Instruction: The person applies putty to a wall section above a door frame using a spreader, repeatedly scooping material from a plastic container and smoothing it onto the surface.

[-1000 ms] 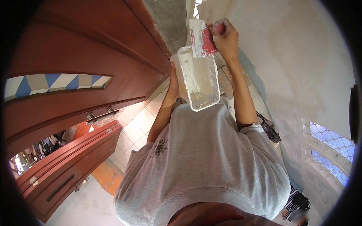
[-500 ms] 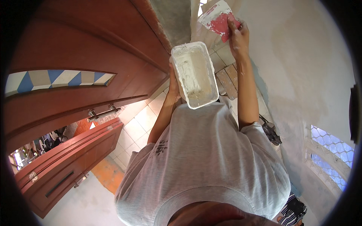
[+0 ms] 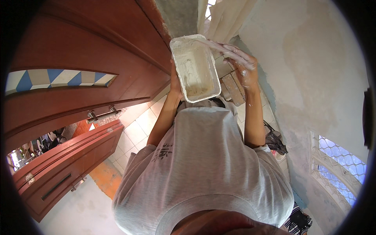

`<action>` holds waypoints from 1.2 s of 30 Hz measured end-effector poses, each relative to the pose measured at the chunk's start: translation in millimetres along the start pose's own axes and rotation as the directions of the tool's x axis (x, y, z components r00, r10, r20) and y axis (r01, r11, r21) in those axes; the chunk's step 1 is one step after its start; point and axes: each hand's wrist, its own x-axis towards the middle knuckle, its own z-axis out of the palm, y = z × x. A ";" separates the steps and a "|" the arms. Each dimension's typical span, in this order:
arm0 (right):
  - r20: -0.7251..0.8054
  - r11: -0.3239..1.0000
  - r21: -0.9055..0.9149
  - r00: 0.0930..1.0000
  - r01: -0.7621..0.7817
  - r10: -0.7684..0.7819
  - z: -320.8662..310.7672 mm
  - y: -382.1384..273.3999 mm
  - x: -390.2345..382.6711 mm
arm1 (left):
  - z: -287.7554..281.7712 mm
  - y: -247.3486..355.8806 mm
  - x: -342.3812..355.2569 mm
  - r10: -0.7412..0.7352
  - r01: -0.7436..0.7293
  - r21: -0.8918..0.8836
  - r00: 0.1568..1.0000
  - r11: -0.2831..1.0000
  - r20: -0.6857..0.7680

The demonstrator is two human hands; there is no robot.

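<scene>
A white rectangular tub (image 3: 206, 76) is held up in front of my chest, its opening toward me. Off-white putty (image 3: 189, 70) is smeared over its bottom and walls. My left hand (image 3: 176, 83) grips the tub along its left side, with most of the fingers hidden behind it. In my right hand (image 3: 246, 69), closed and flecked with putty, is a putty knife (image 3: 217, 46) seen nearly edge-on. Its blade end meets the tub's upper right rim; I cannot tell whether it touches.
A red-brown wooden door (image 3: 94, 51) stands close on the left, with a metal handle (image 3: 102, 115). A patchy plastered wall (image 3: 301, 74) runs along the right, with a meshed window (image 3: 337, 156). A black bag (image 3: 275, 140) sits near my right elbow above the tiled floor (image 3: 136, 127).
My right hand has come down and toward the tub, turning the putty knife from face-on to nearly edge-on at the rim. The tub has shifted slightly up and left in view.
</scene>
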 end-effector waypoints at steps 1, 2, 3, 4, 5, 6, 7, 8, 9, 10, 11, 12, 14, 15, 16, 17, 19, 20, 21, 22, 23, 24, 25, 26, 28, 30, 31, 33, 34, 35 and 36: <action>-0.044 0.994 0.025 0.993 -0.106 0.107 0.8 -2.1 -1.6 | 5.8 1.3 -0.2 -0.012 0.012 -0.015 1.000 1.000 0.015; -0.045 0.994 0.024 0.993 -0.105 0.106 -1.5 0.6 -3.5 | 11.8 1.3 -2.8 -0.013 0.013 -0.015 1.000 1.000 0.016; -0.089 0.993 0.069 0.991 -0.094 0.100 -4.9 5.7 -6.8 | 34.4 6.3 -12.4 -0.025 0.024 -0.015 1.000 1.000 -0.014; -0.127 0.990 0.115 0.987 -0.082 0.097 -5.7 7.6 -8.5 | 36.3 5.8 -13.3 -0.027 0.026 -0.016 0.999 1.000 -0.031; -0.126 0.990 0.115 0.987 -0.082 0.097 -5.4 6.5 -9.3 | 37.9 5.6 -14.6 -0.029 0.029 -0.018 0.998 0.999 -0.047; -0.087 0.995 0.096 0.996 0.006 0.003 -1.8 3.8 -9.0 | 21.6 0.7 -9.4 -0.016 0.015 -0.026 1.000 1.000 -0.026; -0.056 0.992 0.079 0.994 0.096 -0.092 -1.5 2.7 -9.5 | 18.0 -1.3 -7.1 -0.010 0.010 -0.032 1.000 0.999 -0.003; -0.054 0.992 0.079 0.994 0.094 -0.090 -5.5 4.9 -8.9 | 14.4 -3.5 -6.4 -0.009 0.009 -0.034 1.000 0.999 -0.005; -0.030 0.986 -0.066 0.988 0.152 -0.154 -12.0 7.4 -7.8 | 18.3 -3.6 -7.5 -0.011 0.012 0.014 0.999 1.000 -0.035; 0.003 0.956 -0.207 0.977 0.209 -0.213 -16.8 9.3 -7.6 | 22.0 -3.6 -8.7 -0.011 0.015 0.062 0.998 0.998 -0.065; 0.002 0.956 -0.209 0.977 0.207 -0.211 -19.8 10.8 -8.7 | 25.8 -3.4 -10.0 -0.013 0.017 0.061 0.998 0.998 -0.066; 0.010 0.956 -0.218 0.980 0.196 -0.198 -20.1 10.2 -9.3 | 29.2 -2.9 -12.4 -0.005 0.012 0.092 0.998 0.996 -0.069; 0.021 0.957 -0.228 0.983 0.181 -0.182 -17.1 7.0 -11.3 | 28.7 -4.7 -13.5 0.004 0.005 0.120 0.997 0.993 -0.074; -0.029 0.994 -0.064 0.995 0.092 -0.094 -9.2 0.5 -12.4 | 25.6 -5.5 -11.3 0.012 -0.004 0.126 0.998 0.992 -0.065; -0.063 0.994 0.106 0.998 0.006 0.001 -4.9 -3.1 -12.9 | 22.3 -6.0 -9.7 0.017 -0.010 0.128 0.998 0.992 -0.060; -0.061 0.994 0.106 0.998 0.005 0.002 -6.7 -2.4 -12.8 | 18.7 -6.7 -8.5 0.022 -0.015 0.130 0.998 0.991 -0.056; 0.009 0.873 0.487 1.000 0.004 -0.010 -13.6 0.6 -12.7 | 20.8 -4.9 -8.2 -0.053 0.054 0.026 0.998 0.998 -0.017; 0.010 0.874 0.487 1.000 0.004 -0.010 -13.4 2.2 -13.2 | 22.4 -4.4 -8.4 -0.053 0.053 0.025 0.998 0.998 -0.017; -0.100 0.939 0.343 0.995 0.010 0.026 -12.5 4.3 -14.3 | 37.4 1.2 -13.8 -0.078 0.077 -0.009 0.997 0.997 -0.024; -0.212 0.982 0.191 0.976 -0.003 0.044 -12.1 5.5 -15.0 | 37.7 1.7 -13.0 -0.090 0.089 -0.026 0.996 0.996 -0.027; -0.211 0.981 0.192 0.976 -0.005 0.046 -12.5 5.6 -15.0 | 37.6 1.7 -12.9 -0.103 0.101 -0.044 0.994 0.994 -0.032; -0.206 0.970 0.241 0.977 -0.003 0.054 -12.5 4.5 -14.1 | 30.6 1.7 -8.1 -0.092 0.093 -0.038 0.995 0.995 0.028; -0.201 0.957 0.291 0.978 -0.001 0.062 -12.6 3.1 -12.9 | 24.2 0.7 -5.2 -0.082 0.085 -0.032 0.993 0.996 0.088; -0.199 0.957 0.291 0.978 -0.002 0.063 -14.4 1.3 -11.0 | 17.6 -1.7 -4.9 -0.080 0.083 -0.033 0.993 0.996 0.086; -0.068 0.906 0.423 0.996 -0.028 0.063 -22.1 -2.0 -6.2 | 21.0 -1.6 -7.5 -0.024 0.018 0.083 0.998 0.996 0.065; -0.055 0.886 0.446 0.984 -0.128 0.170 -24.8 -8.2 -0.3 | 27.7 1.2 -8.8 -0.072 0.071 0.061 0.997 0.996 0.015; -0.037 0.854 0.468 0.961 -0.225 0.274 -25.3 -11.1 2.6 | 33.0 2.8 -10.0 -0.096 0.096 0.051 0.995 0.994 -0.010; -0.047 0.904 0.363 0.964 -0.228 0.262 -21.7 -12.6 7.9 | 46.2 5.5 -15.9 -0.140 0.141 0.044 0.990 0.989 -0.028; -0.053 0.940 0.252 0.967 -0.230 0.251 -20.3 -13.6 10.5 | 49.9 5.9 -17.9 -0.158 0.159 0.050 0.987 0.986 -0.022; -0.055 0.940 0.253 0.967 -0.229 0.250 -20.3 -15.9 13.4 | 45.6 4.7 -16.4 -0.159 0.160 0.052 0.987 0.986 -0.022; -0.060 0.930 0.267 0.959 -0.251 0.276 -18.7 -19.0 17.0 | 36.2 2.9 -14.6 -0.141 0.135 0.105 0.989 0.985 0.048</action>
